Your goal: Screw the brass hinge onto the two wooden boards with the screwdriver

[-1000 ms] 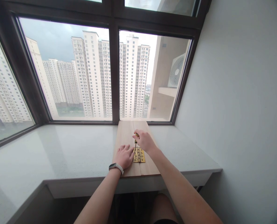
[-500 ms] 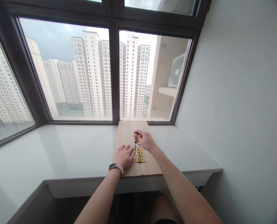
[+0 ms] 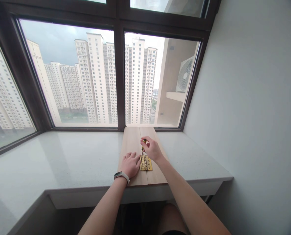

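A brass hinge (image 3: 146,163) lies unfolded across the seam between two pale wooden boards (image 3: 132,140). My right hand (image 3: 152,148) is closed on the black and yellow handle of a screwdriver (image 3: 142,152). The shaft points down, its tip at the upper left part of the hinge; whether it sits in a screw is too small to tell. My left hand (image 3: 131,164) rests flat on the left board with its fingers spread, fingertips at the hinge's left edge. A watch with a light band (image 3: 122,176) is on the left wrist.
The boards lie on a white windowsill counter (image 3: 86,160), reaching from its front edge back to the dark window frame (image 3: 121,81). A white wall (image 3: 245,98) rises on the right. My leg (image 3: 172,218) is below the counter edge.
The screwdriver handle has tilted slightly to the right as my right hand turned a little. My left hand and the hinge stay in place.
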Available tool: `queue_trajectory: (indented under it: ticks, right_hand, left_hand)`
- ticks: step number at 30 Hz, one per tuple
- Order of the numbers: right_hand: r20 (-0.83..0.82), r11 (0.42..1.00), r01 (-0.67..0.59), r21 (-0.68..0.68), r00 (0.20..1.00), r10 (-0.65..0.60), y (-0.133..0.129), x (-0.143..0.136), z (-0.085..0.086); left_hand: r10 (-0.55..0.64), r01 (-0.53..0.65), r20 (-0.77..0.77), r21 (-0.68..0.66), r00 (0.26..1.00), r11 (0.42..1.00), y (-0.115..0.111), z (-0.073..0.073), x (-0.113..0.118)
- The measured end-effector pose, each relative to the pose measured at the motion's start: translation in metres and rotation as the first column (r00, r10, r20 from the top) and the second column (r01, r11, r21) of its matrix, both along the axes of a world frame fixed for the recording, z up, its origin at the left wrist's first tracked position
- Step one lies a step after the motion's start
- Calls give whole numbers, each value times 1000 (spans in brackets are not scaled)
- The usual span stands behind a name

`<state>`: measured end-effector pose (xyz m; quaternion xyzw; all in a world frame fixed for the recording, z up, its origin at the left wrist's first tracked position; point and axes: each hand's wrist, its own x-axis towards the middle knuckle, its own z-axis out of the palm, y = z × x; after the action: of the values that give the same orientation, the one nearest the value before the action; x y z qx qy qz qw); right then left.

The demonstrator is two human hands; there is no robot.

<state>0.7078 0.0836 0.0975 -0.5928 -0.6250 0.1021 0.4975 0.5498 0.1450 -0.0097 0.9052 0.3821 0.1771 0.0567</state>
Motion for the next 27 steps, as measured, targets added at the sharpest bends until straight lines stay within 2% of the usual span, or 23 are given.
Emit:
queue_trajectory:
  ticks: [3, 6, 9, 12, 22, 25, 27]
  right_hand:
    - [-160, 984, -166, -64, 975, 154, 4, 8, 2]
    - [-273, 951, -292, -106, 928, 254, 7, 16, 4]
    - [-316, 934, -341, -103, 902, 295, 8, 20, 4]
    - [-306, 939, -337, -75, 904, 300, 9, 21, 0]
    - [-202, 990, -141, 7, 969, 140, 8, 10, -5]
    - [-111, 997, 63, 45, 992, -57, 4, 3, -9]
    - [-11, 971, 218, 95, 976, -218, 3, -2, -11]
  left_hand:
    - [-7, 7, 1, -4, 1000, 1000, 1, 0, -1]
    - [-18, 18, 5, 1, 1000, 1000, 1, 0, -2]
    - [-9, 9, 1, 0, 1000, 1000, 2, -1, -2]
    - [-4, 4, 0, 6, 1000, 1000, 3, -2, -1]
    - [-5, 5, -2, 8, 1000, 1000, 1, -1, -1]
    - [-3, 3, 3, 7, 1000, 1000, 1, -1, -1]
    - [-4, 4, 6, 6, 1000, 1000, 1, -2, -1]
